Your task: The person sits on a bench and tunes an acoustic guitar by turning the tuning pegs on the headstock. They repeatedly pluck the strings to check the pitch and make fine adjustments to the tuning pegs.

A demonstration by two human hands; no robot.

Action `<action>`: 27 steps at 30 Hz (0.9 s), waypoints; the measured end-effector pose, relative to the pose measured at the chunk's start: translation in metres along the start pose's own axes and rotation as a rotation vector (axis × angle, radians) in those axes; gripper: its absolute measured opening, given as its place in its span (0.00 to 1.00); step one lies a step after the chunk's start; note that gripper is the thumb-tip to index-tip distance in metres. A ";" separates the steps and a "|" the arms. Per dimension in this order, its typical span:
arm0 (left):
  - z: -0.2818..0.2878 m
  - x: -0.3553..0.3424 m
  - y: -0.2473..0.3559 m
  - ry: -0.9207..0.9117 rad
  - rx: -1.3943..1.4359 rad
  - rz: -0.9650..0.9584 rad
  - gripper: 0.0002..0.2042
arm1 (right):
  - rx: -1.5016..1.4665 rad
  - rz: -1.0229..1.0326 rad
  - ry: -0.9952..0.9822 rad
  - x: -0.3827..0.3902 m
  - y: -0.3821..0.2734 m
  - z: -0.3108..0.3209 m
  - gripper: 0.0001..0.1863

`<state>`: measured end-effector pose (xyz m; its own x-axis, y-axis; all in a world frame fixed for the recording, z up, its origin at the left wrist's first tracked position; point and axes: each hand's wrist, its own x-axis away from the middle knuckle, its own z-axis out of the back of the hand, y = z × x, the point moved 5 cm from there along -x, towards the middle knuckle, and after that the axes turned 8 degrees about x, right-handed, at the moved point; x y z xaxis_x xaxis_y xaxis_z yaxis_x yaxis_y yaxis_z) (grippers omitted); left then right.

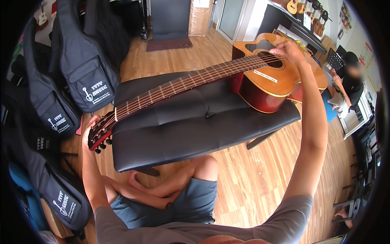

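An acoustic guitar with an orange-brown top and dark red sides rests on a black padded bench, strings facing up. Its neck stretches left past the bench's end. At the headstock my left hand is closed around the far-left edge, beside the tuning pegs; part of its fingers is hidden behind the wood. Over the sound hole my right hand touches the strings with fingers drawn together in a pinch. Whether a pick sits between them is too small to see. A white label sticks to the guitar's top.
Several black guitar bags stand along the left side. I sit cross-legged on the wooden floor before the bench. Another person sits at the far right near a music stand. Small guitars hang on the back right wall.
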<state>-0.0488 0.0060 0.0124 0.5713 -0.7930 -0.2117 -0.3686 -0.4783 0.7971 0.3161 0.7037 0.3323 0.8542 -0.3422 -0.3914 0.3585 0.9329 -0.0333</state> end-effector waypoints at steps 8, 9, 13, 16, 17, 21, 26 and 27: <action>0.023 0.021 -0.009 0.345 -0.057 0.096 0.25 | 0.105 -0.085 0.104 0.011 -0.003 -0.006 0.30; 0.016 0.017 -0.011 0.405 -0.053 0.106 0.26 | 0.130 -0.080 0.110 0.016 0.001 -0.005 0.31; 0.022 0.023 -0.009 0.510 0.047 0.112 0.23 | 0.054 -0.015 0.171 0.022 0.008 -0.011 0.21; 0.026 0.030 -0.003 0.303 -0.058 0.121 0.20 | -0.053 0.011 0.107 0.016 0.005 -0.015 0.17; 0.019 0.025 -0.003 0.285 -0.068 0.103 0.19 | -0.074 0.020 0.092 0.014 0.005 -0.014 0.17; 0.004 0.019 -0.003 0.145 -0.059 0.042 0.20 | -0.063 0.037 0.045 0.006 0.013 -0.009 0.17; 0.001 0.031 -0.007 0.114 0.028 -0.043 0.23 | 0.037 -0.043 -0.016 -0.002 -0.017 -0.003 0.16; 0.006 0.035 -0.014 0.132 0.088 -0.051 0.24 | -0.005 -0.040 -0.028 -0.005 -0.015 -0.006 0.17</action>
<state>-0.0279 -0.0174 -0.0099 0.6798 -0.7134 -0.1698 -0.3963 -0.5522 0.7335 0.3044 0.6920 0.3294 0.8497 -0.3821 -0.3635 0.3905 0.9191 -0.0531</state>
